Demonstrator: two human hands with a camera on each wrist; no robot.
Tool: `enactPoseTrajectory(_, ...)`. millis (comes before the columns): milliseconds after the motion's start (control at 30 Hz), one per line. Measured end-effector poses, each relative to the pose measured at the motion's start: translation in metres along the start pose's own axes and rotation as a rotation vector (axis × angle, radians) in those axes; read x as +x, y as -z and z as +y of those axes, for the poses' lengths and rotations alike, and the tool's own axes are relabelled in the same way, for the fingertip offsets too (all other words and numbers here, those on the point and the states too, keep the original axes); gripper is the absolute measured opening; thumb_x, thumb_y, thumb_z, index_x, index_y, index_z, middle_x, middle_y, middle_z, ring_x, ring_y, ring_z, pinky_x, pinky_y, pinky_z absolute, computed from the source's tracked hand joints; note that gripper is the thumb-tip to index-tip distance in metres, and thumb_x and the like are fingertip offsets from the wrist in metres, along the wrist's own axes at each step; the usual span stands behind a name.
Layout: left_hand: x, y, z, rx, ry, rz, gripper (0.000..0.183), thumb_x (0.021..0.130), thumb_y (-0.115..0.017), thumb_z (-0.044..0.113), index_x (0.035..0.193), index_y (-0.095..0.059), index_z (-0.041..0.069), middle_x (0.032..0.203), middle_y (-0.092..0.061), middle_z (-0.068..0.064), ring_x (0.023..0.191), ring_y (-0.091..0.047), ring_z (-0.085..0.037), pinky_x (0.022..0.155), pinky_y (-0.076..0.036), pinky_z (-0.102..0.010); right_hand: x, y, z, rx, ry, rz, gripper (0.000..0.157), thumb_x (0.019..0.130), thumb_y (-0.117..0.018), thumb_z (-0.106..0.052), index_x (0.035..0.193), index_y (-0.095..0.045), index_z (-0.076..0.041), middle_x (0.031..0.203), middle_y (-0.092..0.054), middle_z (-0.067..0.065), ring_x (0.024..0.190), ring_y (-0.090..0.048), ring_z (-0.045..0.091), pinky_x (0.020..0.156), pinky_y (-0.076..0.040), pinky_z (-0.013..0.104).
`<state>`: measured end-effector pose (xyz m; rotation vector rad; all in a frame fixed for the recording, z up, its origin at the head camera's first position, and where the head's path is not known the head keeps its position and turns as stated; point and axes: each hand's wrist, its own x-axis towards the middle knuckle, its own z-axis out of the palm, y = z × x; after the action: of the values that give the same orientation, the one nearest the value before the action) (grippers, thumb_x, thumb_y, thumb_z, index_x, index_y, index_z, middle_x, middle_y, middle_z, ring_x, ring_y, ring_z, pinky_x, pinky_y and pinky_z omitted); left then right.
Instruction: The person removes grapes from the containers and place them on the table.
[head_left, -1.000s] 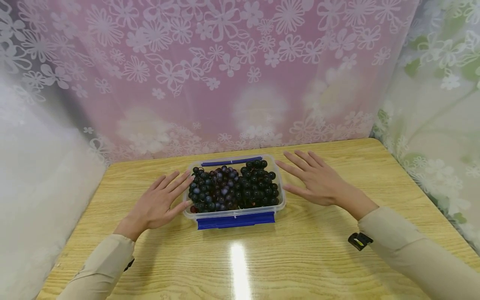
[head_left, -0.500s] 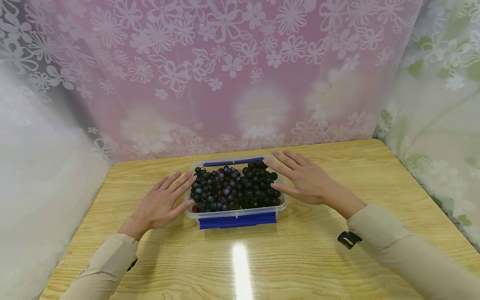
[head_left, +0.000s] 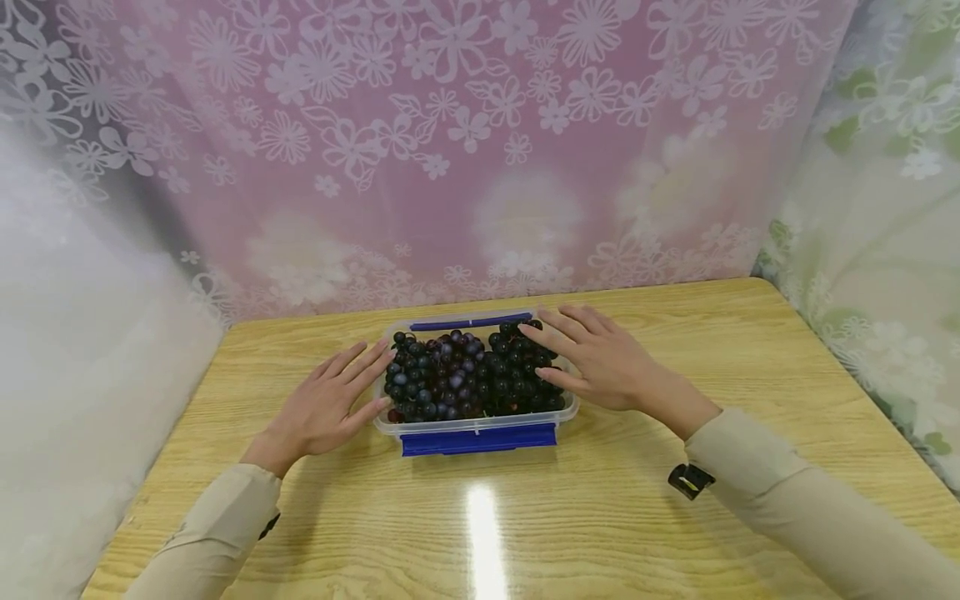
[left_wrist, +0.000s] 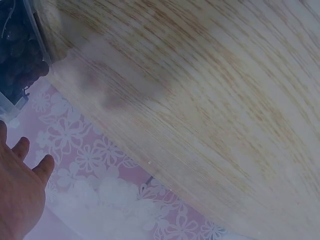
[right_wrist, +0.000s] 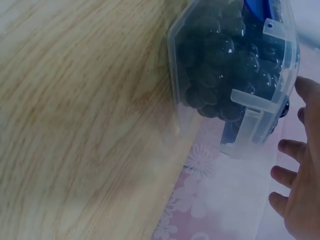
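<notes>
Dark grapes [head_left: 450, 379] in bunches fill a clear plastic container [head_left: 480, 427] with blue side latches [head_left: 480, 440]. No lid covers it. My left hand [head_left: 322, 412] is at the container's left end, fingers spread, fingertips over or against the rim; contact is unclear. Above the right end hovers my right hand [head_left: 603, 358], its straight fingers reaching over the grapes. In the right wrist view a gap shows between that hand [right_wrist: 305, 185] and parts of the container wall [right_wrist: 175, 75]. Only a corner of the container and part of my left hand [left_wrist: 20, 190] appear in the left wrist view.
The container stands on a wood-grain table [head_left: 390, 525], close to its back edge. Behind the table hangs a pink flowered curtain [head_left: 510, 183]. Pale fabric [head_left: 97, 350] borders the left side, and green-and-white floral fabric [head_left: 885, 283] the right.
My right hand has moved left, from beside the container's right end to over the grapes there. The left hand keeps its place by the container; the whole view has shifted slightly.
</notes>
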<state>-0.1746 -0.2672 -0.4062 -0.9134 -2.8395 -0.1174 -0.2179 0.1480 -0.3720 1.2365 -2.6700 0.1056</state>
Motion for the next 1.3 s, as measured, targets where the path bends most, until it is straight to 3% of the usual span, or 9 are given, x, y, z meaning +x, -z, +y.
enactPoseTrajectory(200, 0.0, -0.001, 0.0, -0.006, 0.001, -0.002, 0.066, 0.1, -0.038, 0.052, 0.155, -0.018, 0.021, 0.159, -0.014, 0.0, 0.144, -0.011, -0.026, 0.111, -0.019, -0.053, 0.001, -0.003, -0.001, 0.004, 0.01, 0.039, 0.061, 0.099, -0.041, -0.051, 0.153, -0.027, -0.024, 0.149, -0.035, 0.01, 0.132, -0.032, 0.032, 0.111, -0.017, 0.051)
enactPoseTrajectory(567, 0.0, -0.003, 0.0, -0.037, 0.017, -0.011, 0.066, 0.1, -0.038, 0.051, 0.155, -0.015, 0.023, 0.159, -0.012, 0.0, 0.144, -0.011, -0.027, 0.11, -0.02, -0.054, 0.002, -0.008, -0.001, -0.028, 0.007, 0.028, 0.056, 0.1, -0.047, -0.041, 0.151, -0.034, -0.022, 0.128, -0.054, 0.006, 0.124, -0.04, 0.029, 0.113, -0.013, 0.051)
enactPoseTrajectory(833, -0.001, -0.002, 0.001, -0.056, 0.032, -0.017, 0.066, 0.1, -0.038, 0.051, 0.155, -0.015, 0.023, 0.159, -0.011, 0.001, 0.143, -0.014, -0.029, 0.111, -0.02, -0.054, 0.006, -0.01, -0.003, -0.031, 0.002, 0.029, 0.054, 0.1, -0.047, -0.042, 0.149, -0.038, -0.022, 0.117, -0.061, 0.003, 0.119, -0.044, 0.027, 0.114, -0.007, 0.05)
enactPoseTrajectory(1100, -0.001, -0.002, 0.001, -0.062, 0.039, -0.013, 0.066, 0.1, -0.038, 0.051, 0.155, -0.015, 0.024, 0.159, -0.011, 0.001, 0.143, -0.013, -0.028, 0.11, -0.021, -0.054, 0.015, -0.008, -0.002, 0.007, -0.007, 0.022, 0.048, 0.098, -0.051, -0.041, 0.139, -0.05, -0.018, 0.108, -0.066, 0.003, 0.113, -0.047, 0.028, 0.114, -0.003, 0.053)
enactPoseTrajectory(1300, -0.001, -0.003, 0.001, -0.069, 0.043, -0.01, 0.065, 0.1, -0.037, 0.052, 0.155, -0.016, 0.024, 0.159, -0.012, 0.001, 0.143, -0.014, -0.027, 0.109, -0.022, -0.055, 0.023, -0.006, -0.006, 0.067, -0.019, -0.001, 0.043, 0.095, -0.055, -0.038, 0.132, -0.054, -0.015, 0.088, -0.067, -0.003, 0.105, -0.048, 0.025, 0.113, -0.005, 0.053)
